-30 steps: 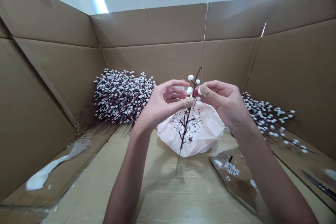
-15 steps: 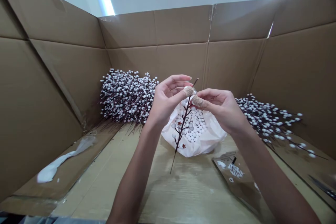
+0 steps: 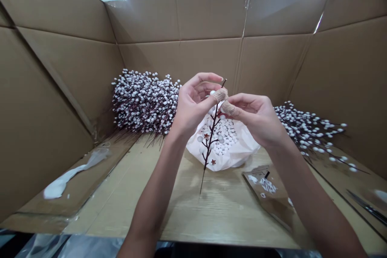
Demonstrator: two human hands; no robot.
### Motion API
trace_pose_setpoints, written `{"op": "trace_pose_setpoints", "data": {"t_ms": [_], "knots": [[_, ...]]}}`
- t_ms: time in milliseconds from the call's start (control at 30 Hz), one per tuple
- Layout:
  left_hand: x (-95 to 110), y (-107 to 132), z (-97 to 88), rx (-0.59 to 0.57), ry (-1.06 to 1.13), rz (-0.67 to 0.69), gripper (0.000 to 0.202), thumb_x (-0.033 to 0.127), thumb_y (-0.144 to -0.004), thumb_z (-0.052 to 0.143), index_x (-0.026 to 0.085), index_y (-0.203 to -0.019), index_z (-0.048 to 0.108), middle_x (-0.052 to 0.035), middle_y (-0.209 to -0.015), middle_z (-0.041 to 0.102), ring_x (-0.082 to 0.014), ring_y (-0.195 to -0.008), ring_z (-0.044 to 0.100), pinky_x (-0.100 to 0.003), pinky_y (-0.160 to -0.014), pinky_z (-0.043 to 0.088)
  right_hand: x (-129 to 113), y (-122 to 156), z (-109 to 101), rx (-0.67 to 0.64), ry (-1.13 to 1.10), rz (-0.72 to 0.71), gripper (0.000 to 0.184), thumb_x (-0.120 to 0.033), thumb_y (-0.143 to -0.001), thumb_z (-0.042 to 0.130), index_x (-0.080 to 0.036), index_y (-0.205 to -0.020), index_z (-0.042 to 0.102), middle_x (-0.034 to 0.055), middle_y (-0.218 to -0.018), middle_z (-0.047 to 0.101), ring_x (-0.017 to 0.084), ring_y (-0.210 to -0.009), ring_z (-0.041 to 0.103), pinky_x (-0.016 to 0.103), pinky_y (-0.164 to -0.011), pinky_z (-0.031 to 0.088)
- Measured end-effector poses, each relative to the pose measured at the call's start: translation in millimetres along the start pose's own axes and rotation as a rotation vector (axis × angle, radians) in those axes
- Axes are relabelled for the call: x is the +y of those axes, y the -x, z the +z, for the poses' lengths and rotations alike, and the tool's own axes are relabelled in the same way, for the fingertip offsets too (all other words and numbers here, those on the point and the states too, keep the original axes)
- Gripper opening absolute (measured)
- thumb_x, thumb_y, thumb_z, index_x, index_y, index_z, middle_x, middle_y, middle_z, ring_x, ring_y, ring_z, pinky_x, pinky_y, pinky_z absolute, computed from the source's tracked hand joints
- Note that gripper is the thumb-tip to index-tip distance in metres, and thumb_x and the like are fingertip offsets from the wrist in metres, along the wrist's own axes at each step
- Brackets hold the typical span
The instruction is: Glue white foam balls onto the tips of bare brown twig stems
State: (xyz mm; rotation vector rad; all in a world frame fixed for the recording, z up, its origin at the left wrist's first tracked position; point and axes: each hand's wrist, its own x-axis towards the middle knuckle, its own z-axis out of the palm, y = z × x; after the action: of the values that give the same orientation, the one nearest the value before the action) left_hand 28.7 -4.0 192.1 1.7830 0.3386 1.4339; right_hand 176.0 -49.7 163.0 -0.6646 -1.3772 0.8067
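Between my hands a brown artificial berry branch (image 3: 211, 139) hangs with its thin bare wire end downward; white berries and small brown star-shaped pieces sit on its twigs. My left hand (image 3: 198, 98) pinches it near the top, thumb and fingers together. My right hand (image 3: 252, 115) is closed in a pinch at the branch's upper right side, by a white berry; its fingertips partly hide what they grip. Both thumbs wear ribbed beige covers. Below and behind the branch lies a white plastic bag (image 3: 246, 145) holding many loose white berries (image 3: 226, 133).
A large pile of white-berry branches (image 3: 145, 102) lies back left, a smaller pile (image 3: 308, 127) back right. A brown cardboard piece (image 3: 272, 205) with white glue-like smears lies front right, near scissors (image 3: 367, 207). A white plastic strip (image 3: 72, 175) lies left. Cardboard walls (image 3: 181, 60) surround the table (image 3: 187, 217).
The camera view has tilted down slightly, showing the table's front edge. Both hands stay at the top of the branch, with small finger shifts; the left thumb has come nearer the right fingertips.
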Motion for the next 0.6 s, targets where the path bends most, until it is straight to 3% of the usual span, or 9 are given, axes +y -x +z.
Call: {"op": "trace_pose_setpoints", "data": {"t_ms": [600], "knots": [[3, 2, -1.6, 0.057, 0.092, -0.083, 0.032, 0.021, -0.073, 0.067, 0.02, -0.103, 0.057, -0.0034, -0.091, 0.071, -0.0192, -0.093, 0.069, -0.027, -0.073, 0.056, 1, 3, 15, 0.108, 0.018, -0.13, 0.013, -0.028, -0.072, 0.079, -0.02, -0.08, 0.072, -0.0002, -0.078, 0.07, 0.011, -0.071, 0.066, 0.024, -0.068, 0.058]]}}
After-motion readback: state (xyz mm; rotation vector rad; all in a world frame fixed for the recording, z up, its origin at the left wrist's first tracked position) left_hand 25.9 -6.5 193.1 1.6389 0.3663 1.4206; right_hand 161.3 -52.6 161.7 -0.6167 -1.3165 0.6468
